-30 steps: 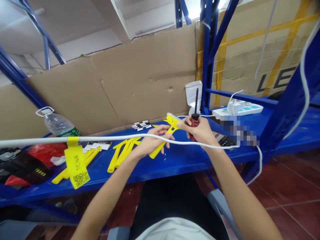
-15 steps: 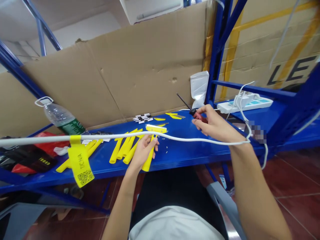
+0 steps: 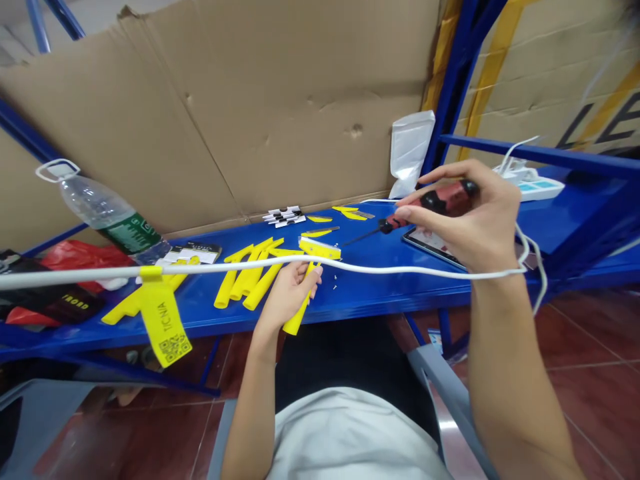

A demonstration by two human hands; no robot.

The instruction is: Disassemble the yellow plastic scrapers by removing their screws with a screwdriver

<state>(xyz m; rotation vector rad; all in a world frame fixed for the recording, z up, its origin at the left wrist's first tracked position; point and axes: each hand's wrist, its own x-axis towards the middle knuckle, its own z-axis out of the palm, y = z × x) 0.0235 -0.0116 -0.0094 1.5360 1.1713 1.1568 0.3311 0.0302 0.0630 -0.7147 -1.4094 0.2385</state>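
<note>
Yellow scraper (image 3: 321, 251) is at the shelf's (image 3: 380, 295) near edge, left hand (image 3: 289, 295) wrapped round its handle, probably to steady it while leaving the head exposed. Handle runs near-left to far-right, head crosswise at the far end. Right hand (image 3: 487, 217) grips a screwdriver (image 3: 454, 199), shaft aimed left; can't tell if the tip's touching.

A plain, pale grey-white top (image 3: 345, 433) was worn, its cloth creased by soft, shallow folds and bounded at the front by a rounded outline. Below it, a black lower garment (image 3: 350, 363) was worn, whose weave was obscured by its darkness. The left forearm (image 3: 253, 400) and the right forearm (image 3: 510, 373) were left uncovered, each narrowed toward the wrist; the left hand (image 3: 290, 295) and the right hand (image 3: 487, 223) were likewise bared.
</note>
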